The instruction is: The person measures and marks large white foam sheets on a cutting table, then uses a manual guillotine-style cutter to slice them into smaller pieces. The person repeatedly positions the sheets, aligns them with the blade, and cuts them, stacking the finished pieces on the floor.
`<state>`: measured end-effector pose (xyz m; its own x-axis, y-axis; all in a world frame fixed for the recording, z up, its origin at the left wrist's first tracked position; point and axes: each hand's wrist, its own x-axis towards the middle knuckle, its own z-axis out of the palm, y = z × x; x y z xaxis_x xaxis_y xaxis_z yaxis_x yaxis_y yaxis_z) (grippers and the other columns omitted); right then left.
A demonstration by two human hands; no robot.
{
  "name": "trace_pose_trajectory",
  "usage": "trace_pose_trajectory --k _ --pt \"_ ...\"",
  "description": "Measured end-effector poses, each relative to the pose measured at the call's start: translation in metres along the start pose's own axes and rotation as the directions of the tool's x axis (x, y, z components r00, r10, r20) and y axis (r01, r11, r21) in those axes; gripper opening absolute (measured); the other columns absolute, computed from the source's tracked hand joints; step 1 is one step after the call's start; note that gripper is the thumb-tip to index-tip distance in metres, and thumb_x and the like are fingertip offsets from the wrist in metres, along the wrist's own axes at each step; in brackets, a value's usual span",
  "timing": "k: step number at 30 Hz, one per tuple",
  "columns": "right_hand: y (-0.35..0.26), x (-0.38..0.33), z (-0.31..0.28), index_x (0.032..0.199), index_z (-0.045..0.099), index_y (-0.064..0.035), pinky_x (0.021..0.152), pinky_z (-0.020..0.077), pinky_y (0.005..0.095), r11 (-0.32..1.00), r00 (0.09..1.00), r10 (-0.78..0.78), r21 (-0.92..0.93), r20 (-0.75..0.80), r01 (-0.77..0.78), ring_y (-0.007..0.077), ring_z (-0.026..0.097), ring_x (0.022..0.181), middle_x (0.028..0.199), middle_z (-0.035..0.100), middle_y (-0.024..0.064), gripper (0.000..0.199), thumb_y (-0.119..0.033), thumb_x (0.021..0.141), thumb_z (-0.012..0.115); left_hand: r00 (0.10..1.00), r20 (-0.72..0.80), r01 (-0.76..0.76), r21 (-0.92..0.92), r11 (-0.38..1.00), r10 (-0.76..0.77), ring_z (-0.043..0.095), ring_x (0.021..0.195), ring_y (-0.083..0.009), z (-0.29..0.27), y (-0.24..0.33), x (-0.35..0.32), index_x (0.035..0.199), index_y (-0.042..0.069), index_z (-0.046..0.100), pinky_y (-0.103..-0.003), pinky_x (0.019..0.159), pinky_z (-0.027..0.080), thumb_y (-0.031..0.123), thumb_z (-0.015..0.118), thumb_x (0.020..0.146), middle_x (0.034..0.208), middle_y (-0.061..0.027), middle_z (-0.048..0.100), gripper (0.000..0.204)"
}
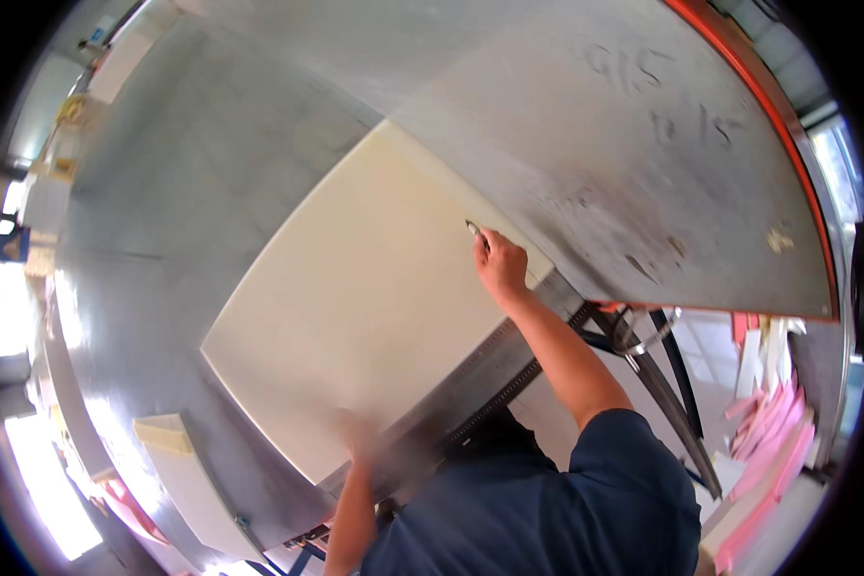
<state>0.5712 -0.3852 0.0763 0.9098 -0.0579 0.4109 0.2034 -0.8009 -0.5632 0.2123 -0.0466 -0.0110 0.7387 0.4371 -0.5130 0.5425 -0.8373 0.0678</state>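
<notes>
A large cream-coloured foam-like slab (355,288) lies flat on a grey metal table (163,211). My right hand (502,269) is closed around a slim pen (473,229) near the slab's right edge. The pen's dark tip points up and left; whether it touches the surface I cannot tell. At the slab's near edge, my left hand (358,434) shows only as a blurred shape. Its fingers are too smeared to make out, and so is anything it may hold.
A grey metal panel (605,125) with a red edge and dark scrawls spans the far right. Along the table's front runs a dark scale-like strip (494,398). A narrow off-white block (192,490) sits lower left. Pink sheets (773,432) pile up beyond a dark frame leg (672,408).
</notes>
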Motion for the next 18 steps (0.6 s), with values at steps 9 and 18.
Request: trace_pose_trajectory --k 9,18 --pt "-0.017 0.110 0.151 0.078 0.059 -0.0069 0.055 0.0520 0.0460 0.975 0.997 0.082 -0.207 0.015 -0.077 0.0346 0.064 0.061 0.070 0.066 0.0137 0.019 -0.022 0.089 0.057 0.992 0.014 -0.122 -0.046 0.991 0.123 0.033 0.137 -0.0389 -0.024 0.018 -0.012 0.099 0.002 0.068 -0.046 0.106 0.036 0.038 0.048 0.094 0.154 -0.0240 0.023 0.041" --pt "-0.161 -0.018 0.041 0.082 0.066 -0.0009 0.044 0.0387 0.0286 0.478 0.437 -0.117 0.436 0.892 -0.763 0.0143 0.052 0.048 0.059 0.057 0.0041 0.016 -0.016 0.088 0.063 0.987 -0.157 -0.066 -0.606 0.793 -0.037 0.063 0.103 -0.0339 -0.082 0.040 -0.029 0.104 0.000 0.065 -0.040 0.086 0.050 0.029 0.055 0.095 0.112 -0.0210 0.065 0.032"
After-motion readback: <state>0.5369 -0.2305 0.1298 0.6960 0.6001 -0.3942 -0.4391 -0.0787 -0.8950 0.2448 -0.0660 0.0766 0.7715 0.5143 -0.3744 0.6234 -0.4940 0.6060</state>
